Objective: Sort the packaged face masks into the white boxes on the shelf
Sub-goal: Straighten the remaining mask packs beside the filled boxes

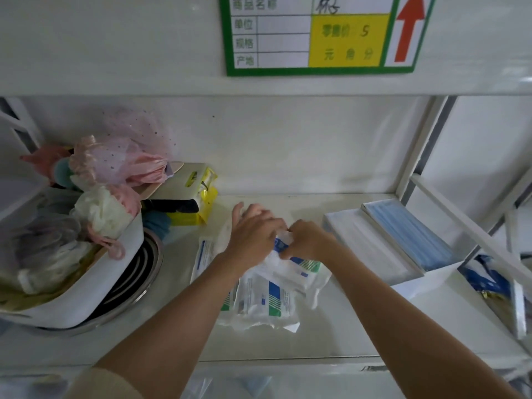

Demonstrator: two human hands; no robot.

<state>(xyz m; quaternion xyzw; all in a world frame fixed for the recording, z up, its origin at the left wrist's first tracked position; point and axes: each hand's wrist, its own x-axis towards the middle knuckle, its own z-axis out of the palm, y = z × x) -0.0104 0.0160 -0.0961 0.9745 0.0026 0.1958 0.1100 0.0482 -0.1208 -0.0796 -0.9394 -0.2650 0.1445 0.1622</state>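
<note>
A clear plastic bag of packaged face masks (273, 295) with blue and green print lies on the white shelf (339, 335) in the middle. My left hand (253, 234) and my right hand (309, 240) meet at the bag's far end, and both pinch its bunched opening. Another flat mask packet (203, 254) lies to the left, partly under my left forearm. To the right stands an open white box (414, 272) holding a stack of blue masks (414, 231). A second white box (365, 240) lies beside it.
A white tub (95, 295) of pink and white mesh pouches stands at the left on a metal bowl (144, 272). Yellow packets (198, 197) sit behind it. A green-framed price label (316, 36) hangs on the shelf edge above. More blue packets (486, 280) lie at the far right.
</note>
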